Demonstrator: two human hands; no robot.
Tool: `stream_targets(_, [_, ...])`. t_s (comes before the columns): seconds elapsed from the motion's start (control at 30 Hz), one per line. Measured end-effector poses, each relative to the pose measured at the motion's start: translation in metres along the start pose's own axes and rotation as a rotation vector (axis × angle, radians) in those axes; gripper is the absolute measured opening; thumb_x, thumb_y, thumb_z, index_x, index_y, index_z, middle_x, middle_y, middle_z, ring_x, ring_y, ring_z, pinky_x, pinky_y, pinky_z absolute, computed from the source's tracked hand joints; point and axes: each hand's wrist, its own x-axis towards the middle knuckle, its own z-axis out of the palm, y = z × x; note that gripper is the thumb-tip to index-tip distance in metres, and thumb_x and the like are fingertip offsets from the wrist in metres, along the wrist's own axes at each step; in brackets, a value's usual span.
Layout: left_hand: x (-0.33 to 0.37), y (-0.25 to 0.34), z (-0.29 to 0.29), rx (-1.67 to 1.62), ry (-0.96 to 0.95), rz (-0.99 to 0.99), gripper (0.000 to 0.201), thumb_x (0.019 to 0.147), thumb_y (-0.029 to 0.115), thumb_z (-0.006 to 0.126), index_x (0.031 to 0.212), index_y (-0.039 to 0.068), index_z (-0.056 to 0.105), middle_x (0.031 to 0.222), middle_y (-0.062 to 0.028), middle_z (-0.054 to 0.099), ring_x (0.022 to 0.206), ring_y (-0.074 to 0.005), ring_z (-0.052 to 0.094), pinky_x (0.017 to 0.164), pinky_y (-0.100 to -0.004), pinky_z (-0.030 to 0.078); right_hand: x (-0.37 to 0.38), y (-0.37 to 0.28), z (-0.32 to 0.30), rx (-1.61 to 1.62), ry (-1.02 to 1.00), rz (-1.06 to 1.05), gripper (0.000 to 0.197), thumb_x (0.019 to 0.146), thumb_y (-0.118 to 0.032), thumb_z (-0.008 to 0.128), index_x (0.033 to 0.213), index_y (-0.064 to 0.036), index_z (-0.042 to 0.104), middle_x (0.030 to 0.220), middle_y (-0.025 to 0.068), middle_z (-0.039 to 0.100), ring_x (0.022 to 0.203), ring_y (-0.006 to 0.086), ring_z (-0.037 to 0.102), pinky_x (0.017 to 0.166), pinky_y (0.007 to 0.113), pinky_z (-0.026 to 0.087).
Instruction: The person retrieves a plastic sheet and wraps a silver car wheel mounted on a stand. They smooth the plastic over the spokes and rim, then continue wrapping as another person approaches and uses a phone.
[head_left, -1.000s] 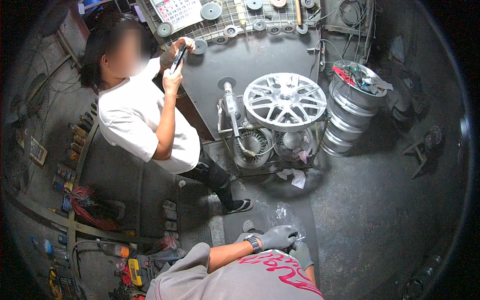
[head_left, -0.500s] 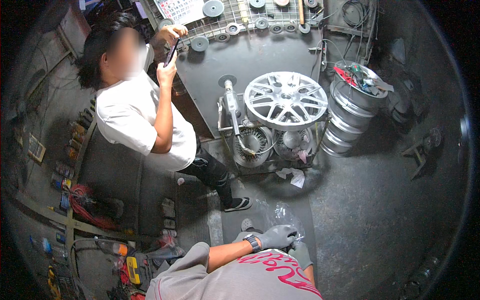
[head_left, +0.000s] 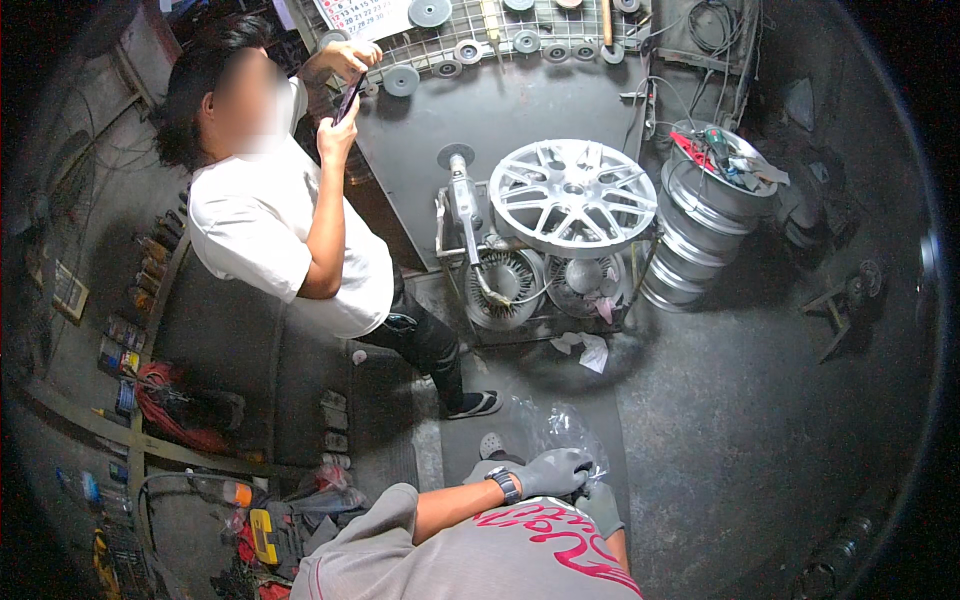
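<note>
Close to my body, my two grey-gloved hands come together over a crumpled clear plastic bag [head_left: 573,430]. My left hand [head_left: 553,472], with a dark watch at the wrist, has its fingers curled in at the bag's near end. Right beside it, my right hand [head_left: 601,508] is closed on the same end, its fingers partly hidden. The rest of the bag spreads out beyond my hands, above the dark floor. Whether anything lies inside the bag is too unclear to tell.
Ahead, a silver wheel rim [head_left: 573,198] lies on a metal stand, beside an angle grinder [head_left: 464,205]. A stack of rims [head_left: 690,245] topped with tools stands to the right. On the left, a person in a white shirt [head_left: 290,230] holds up a phone [head_left: 348,97].
The view has shifted very slightly. My hands keep their grip on the plastic bag in nearly the same place, and the other person barely moves.
</note>
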Motion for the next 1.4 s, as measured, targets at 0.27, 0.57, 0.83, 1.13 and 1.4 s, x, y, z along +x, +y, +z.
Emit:
stream_targets(0.27, [-0.003,0.004,0.002,-0.015,0.045,-0.012,0.033,0.085,0.019,0.053,0.112,0.004,0.065,0.108,-0.0223,0.065,0.102,-0.0398,0.063,0.089,-0.0477,0.049,-0.002,0.007,0.006,-0.023,0.021,-0.005,0.026,0.068,-0.013,0.056,0.088,-0.0016,0.067,0.082,0.0265,0.065,0.08,0.0446,0.065,0.068,0.051,0.05])
stream_targets(0.57, [-0.005,0.002,0.002,-0.004,0.042,0.011,0.033,0.085,0.02,0.052,0.111,0.004,0.065,0.109,-0.0223,0.065,0.103,-0.0402,0.062,0.089,-0.0478,0.049,-0.004,0.003,0.006,-0.022,0.012,0.023,0.023,0.069,-0.013,0.057,0.084,0.0006,0.066,0.08,0.0278,0.063,0.078,0.0447,0.065,0.065,0.051,0.049])
stream_targets(0.83, [-0.005,0.002,0.001,-0.025,0.048,0.007,0.033,0.086,0.02,0.052,0.112,0.004,0.065,0.11,-0.023,0.065,0.103,-0.0406,0.062,0.09,-0.0488,0.048,-0.002,0.001,0.004,-0.013,0.016,0.027,0.022,0.069,-0.014,0.057,0.082,0.0012,0.066,0.08,0.0279,0.064,0.079,0.0449,0.065,0.067,0.052,0.05])
stream_targets(1.13, [-0.001,0.004,-0.001,-0.013,0.05,0.021,0.033,0.085,0.02,0.053,0.111,0.003,0.065,0.108,-0.0232,0.065,0.101,-0.0407,0.063,0.088,-0.0485,0.049,-0.001,0.006,0.002,-0.038,0.033,-0.009,0.018,0.071,-0.011,0.056,0.08,0.0008,0.065,0.077,0.0268,0.063,0.077,0.0449,0.065,0.063,0.05,0.048])
stream_targets(1.4, [-0.001,0.014,-0.014,-0.027,-0.036,-0.025,0.038,0.089,0.025,0.054,0.119,0.003,0.061,0.115,-0.0236,0.063,0.108,-0.0409,0.06,0.094,-0.0481,0.047,0.0,-0.011,-0.008,-0.019,0.029,-0.049,0.02,0.07,-0.012,0.056,0.08,0.0022,0.064,0.081,0.0287,0.062,0.078,0.0466,0.063,0.064,0.051,0.047])
